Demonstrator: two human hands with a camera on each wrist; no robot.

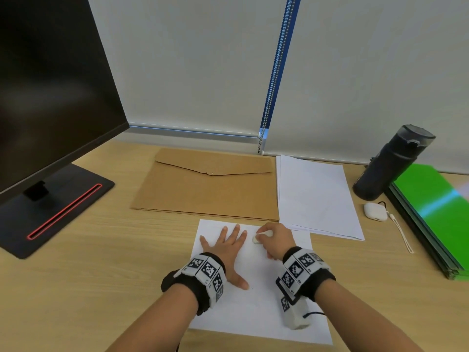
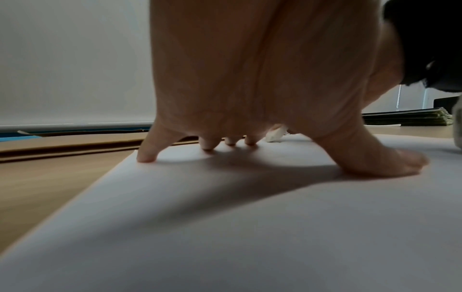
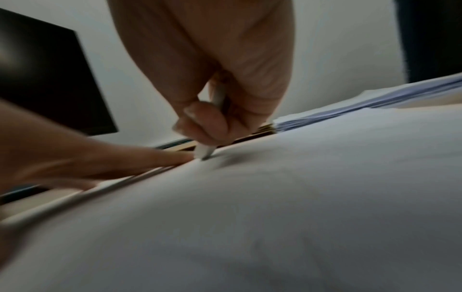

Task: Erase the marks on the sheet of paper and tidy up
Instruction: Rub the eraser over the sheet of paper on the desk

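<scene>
A person's left hand [image 1: 228,247] presses flat, fingers [image 2: 146,156] spread, on the sheet of paper [image 1: 256,311] lying on the tabletop [image 1: 101,275], while the right hand [image 1: 275,240] pinches a white eraser [image 1: 255,240] against its far edge. Short strokes away from the bracing hand should avoid creasing the page.

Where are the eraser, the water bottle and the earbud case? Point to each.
eraser [image 1: 255,240]: head view, on its white tip below the right hand's fingers.
water bottle [image 1: 388,166]: head view, on the middle of its dark body.
earbud case [image 1: 375,212]: head view, on its white top.
</scene>
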